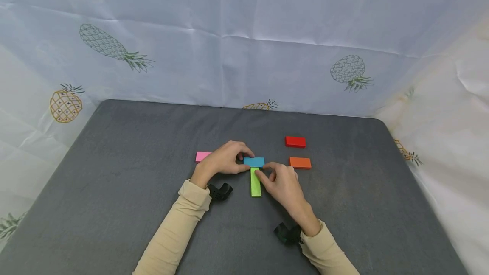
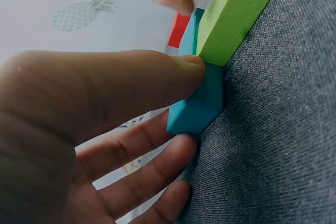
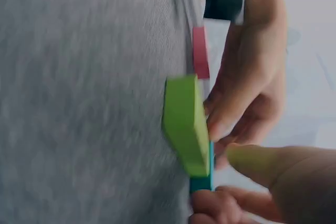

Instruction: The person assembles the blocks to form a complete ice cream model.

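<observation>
A blue block [image 1: 254,162] lies crosswise at the far end of a lime green block [image 1: 255,183], the two meeting in a T shape. My left hand [image 1: 228,158] pinches the blue block's left end, thumb on the near face and fingers round the far side and end. My right hand [image 1: 282,183] has its fingertips at the blue block's right end. In the right wrist view, the right thumb [image 3: 252,163] stands raised beside the green block [image 3: 184,119]. Partly hidden behind my left hand is a pink block [image 1: 202,156].
To the right lie an orange block [image 1: 300,163] and, farther back, a red block [image 1: 295,141]. All rest on a dark grey table [image 1: 344,207]. A pale cloth [image 1: 214,67] printed with pineapples hangs along its back edge.
</observation>
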`<state>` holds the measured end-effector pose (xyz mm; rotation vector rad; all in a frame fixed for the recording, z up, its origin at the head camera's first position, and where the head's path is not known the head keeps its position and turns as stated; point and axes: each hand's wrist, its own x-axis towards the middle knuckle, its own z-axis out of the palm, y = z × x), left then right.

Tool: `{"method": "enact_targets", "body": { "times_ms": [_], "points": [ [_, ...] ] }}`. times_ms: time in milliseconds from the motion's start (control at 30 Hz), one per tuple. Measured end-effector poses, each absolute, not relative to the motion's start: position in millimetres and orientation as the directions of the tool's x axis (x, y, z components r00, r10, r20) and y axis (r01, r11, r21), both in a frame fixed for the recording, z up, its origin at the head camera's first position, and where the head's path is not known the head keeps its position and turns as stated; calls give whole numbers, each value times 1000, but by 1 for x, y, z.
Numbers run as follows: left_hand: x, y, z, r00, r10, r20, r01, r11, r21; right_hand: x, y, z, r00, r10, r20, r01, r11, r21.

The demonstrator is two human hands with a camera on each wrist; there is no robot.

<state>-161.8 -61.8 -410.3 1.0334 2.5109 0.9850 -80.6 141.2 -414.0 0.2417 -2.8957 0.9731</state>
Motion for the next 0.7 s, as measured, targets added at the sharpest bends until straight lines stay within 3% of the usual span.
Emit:
{"method": "enact_targets", "body": {
  "times_ms": [267,700],
  "points": [
    [-163,-61,-412,-721,693,9,511,523,682,-96,154,-429,-939,-228,258,-340,725,-598],
    [-162,-61,-412,-735,678,-4,492,538,685,-110,175,-440,-926,-338,169,-358,639,-681]
  ]
}}
